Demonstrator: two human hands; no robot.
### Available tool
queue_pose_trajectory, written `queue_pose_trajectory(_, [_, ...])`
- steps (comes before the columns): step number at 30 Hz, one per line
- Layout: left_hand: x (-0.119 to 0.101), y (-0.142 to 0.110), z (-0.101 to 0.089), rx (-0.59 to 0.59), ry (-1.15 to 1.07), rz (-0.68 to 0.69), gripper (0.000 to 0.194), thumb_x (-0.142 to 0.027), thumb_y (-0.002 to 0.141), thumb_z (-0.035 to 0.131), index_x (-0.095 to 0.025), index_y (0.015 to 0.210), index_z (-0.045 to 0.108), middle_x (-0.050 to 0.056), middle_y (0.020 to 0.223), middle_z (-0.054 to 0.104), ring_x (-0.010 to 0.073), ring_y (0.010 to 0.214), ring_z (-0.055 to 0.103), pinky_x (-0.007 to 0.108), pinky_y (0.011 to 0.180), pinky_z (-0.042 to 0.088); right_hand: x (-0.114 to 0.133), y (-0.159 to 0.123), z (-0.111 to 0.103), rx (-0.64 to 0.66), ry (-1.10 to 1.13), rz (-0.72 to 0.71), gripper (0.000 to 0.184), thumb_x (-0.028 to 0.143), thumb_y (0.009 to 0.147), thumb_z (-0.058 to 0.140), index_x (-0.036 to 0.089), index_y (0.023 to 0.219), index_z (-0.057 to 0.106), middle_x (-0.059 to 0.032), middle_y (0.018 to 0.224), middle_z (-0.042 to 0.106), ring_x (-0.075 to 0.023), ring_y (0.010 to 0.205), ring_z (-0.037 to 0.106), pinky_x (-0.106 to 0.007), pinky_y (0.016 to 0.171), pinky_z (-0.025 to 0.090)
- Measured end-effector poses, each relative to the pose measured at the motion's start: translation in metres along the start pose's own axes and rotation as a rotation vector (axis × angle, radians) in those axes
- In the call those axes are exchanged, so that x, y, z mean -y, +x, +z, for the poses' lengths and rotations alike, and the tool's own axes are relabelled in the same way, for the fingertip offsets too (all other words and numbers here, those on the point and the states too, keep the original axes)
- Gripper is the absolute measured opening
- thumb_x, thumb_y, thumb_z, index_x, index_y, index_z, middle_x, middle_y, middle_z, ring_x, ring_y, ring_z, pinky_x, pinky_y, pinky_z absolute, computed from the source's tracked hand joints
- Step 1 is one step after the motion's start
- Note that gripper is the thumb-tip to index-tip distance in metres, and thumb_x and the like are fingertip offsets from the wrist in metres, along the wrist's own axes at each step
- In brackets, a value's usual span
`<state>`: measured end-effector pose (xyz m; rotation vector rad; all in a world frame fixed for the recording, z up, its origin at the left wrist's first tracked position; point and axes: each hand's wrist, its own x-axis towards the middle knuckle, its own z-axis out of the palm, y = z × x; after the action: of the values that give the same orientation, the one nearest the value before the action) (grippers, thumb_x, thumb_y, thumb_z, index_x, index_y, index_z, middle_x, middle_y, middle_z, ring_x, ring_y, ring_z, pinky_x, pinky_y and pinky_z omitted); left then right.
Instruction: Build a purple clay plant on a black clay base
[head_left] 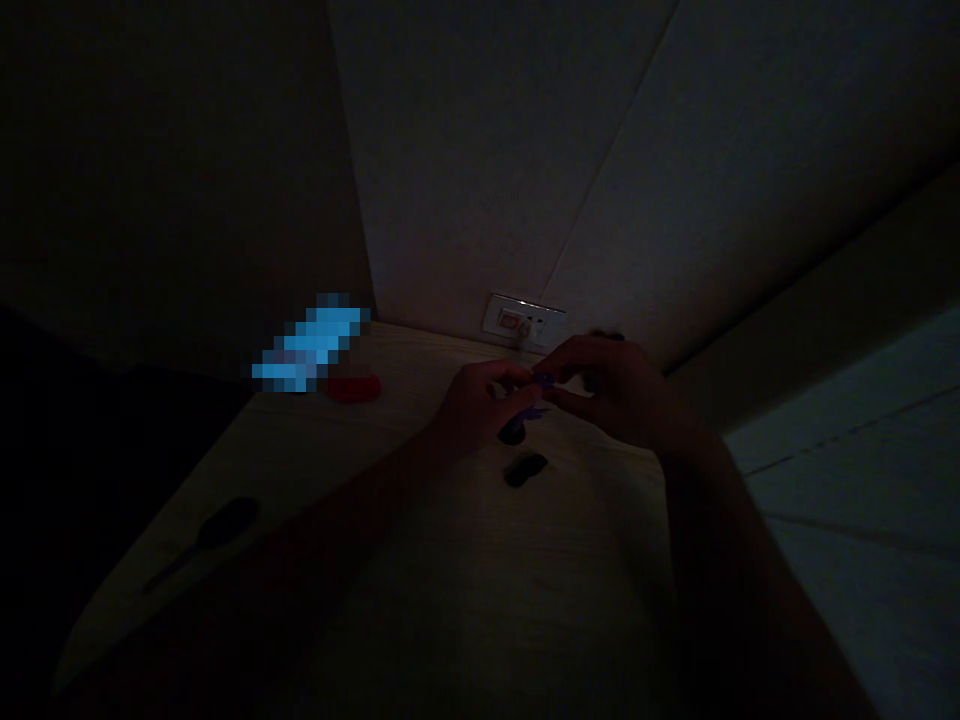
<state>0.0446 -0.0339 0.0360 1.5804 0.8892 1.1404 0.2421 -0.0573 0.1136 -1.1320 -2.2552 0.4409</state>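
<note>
The scene is very dark. My left hand (pixel 476 405) and my right hand (pixel 611 390) meet above a light wooden table (pixel 420 560). Both pinch a small purple object (pixel 541 381) between their fingertips; I cannot make out what it is. A small dark piece (pixel 513 434) sits just under my left fingers, touching or nearly so. A second small dark piece (pixel 526 469) lies on the table a little nearer to me.
A red low container (pixel 353 387) stands at the table's back left, beside a blurred blue glowing patch (pixel 311 347). A wall socket plate (pixel 523 320) is behind my hands. A dark spoon-like thing (pixel 206 540) lies near the table's left edge.
</note>
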Motion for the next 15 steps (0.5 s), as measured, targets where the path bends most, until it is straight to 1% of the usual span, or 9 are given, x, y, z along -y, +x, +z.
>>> queue_pose_trajectory(5, [0.0001, -0.0005, -0.0004, 0.006, -0.015, -0.006, 0.015, -0.036, 0.08, 0.077, -0.021, 0.082, 0.078, 0.004, 0.081, 0.078, 0.0171, 0.071, 0.067, 0.03, 0.064, 0.049, -0.0004, -0.0003, -0.0001, 0.005, -0.014, 0.006, 0.013, 0.023, 0.087, 0.079, 0.023, 0.1, 0.08, -0.0045, 0.095, 0.078, -0.0191, 0.081, 0.071, -0.032, 0.074, 0.058])
queue_pose_trajectory(9, [0.0005, -0.0003, -0.0011, -0.002, -0.028, -0.032, 0.017, -0.036, 0.079, 0.076, -0.02, 0.085, 0.079, 0.005, 0.082, 0.079, 0.018, 0.073, 0.069, 0.03, 0.065, 0.051, -0.0002, -0.0007, 0.0008, -0.006, 0.0, 0.011, 0.016, 0.024, 0.087, 0.08, 0.023, 0.103, 0.079, -0.0044, 0.097, 0.079, -0.0191, 0.082, 0.072, -0.032, 0.074, 0.059])
queue_pose_trajectory(15, [0.0009, 0.0006, -0.0014, 0.011, -0.03, -0.024, 0.015, -0.033, 0.079, 0.076, -0.02, 0.085, 0.08, 0.005, 0.084, 0.08, 0.0169, 0.073, 0.069, 0.029, 0.066, 0.052, 0.0004, -0.0003, 0.0019, -0.011, 0.03, 0.01, 0.017, 0.023, 0.087, 0.078, 0.023, 0.104, 0.078, -0.0049, 0.099, 0.079, -0.019, 0.083, 0.072, -0.033, 0.076, 0.06])
